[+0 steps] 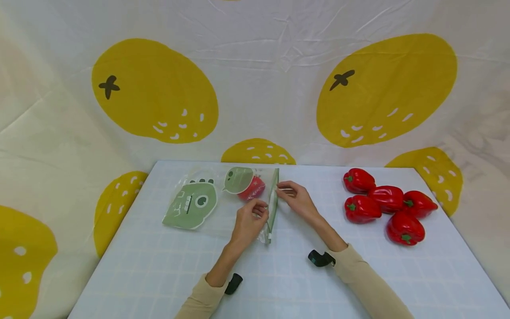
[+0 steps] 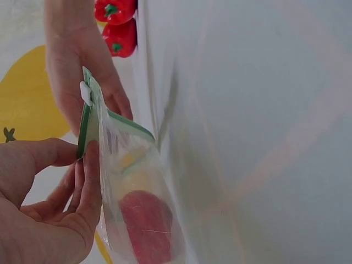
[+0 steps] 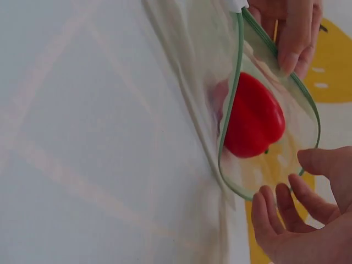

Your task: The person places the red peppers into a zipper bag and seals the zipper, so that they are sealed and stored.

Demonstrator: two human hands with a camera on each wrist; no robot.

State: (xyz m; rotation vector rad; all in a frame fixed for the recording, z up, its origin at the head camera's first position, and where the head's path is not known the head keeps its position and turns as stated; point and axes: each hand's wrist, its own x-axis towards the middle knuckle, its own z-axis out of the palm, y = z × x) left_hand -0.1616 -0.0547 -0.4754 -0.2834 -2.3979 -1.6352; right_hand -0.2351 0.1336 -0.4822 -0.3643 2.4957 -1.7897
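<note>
A clear zip bag (image 1: 223, 212) with green dinosaur prints lies on the table, its green-edged mouth facing right. One red bell pepper (image 3: 254, 118) is inside, partly covered by a print in the head view. My left hand (image 1: 249, 221) pinches the near part of the green rim (image 2: 83, 129) between thumb and fingers, close to the white slider (image 2: 86, 93). At the far part of the rim is my right hand (image 1: 296, 199), thumb and fingertips on either side of the edge. The right wrist view shows the mouth spread apart.
Several red bell peppers (image 1: 385, 198) sit grouped at the right of the table (image 1: 159, 274). A white cloth with yellow fruit prints (image 1: 267, 97) hangs behind and at the sides. Each wrist wears a small black camera (image 1: 318, 258).
</note>
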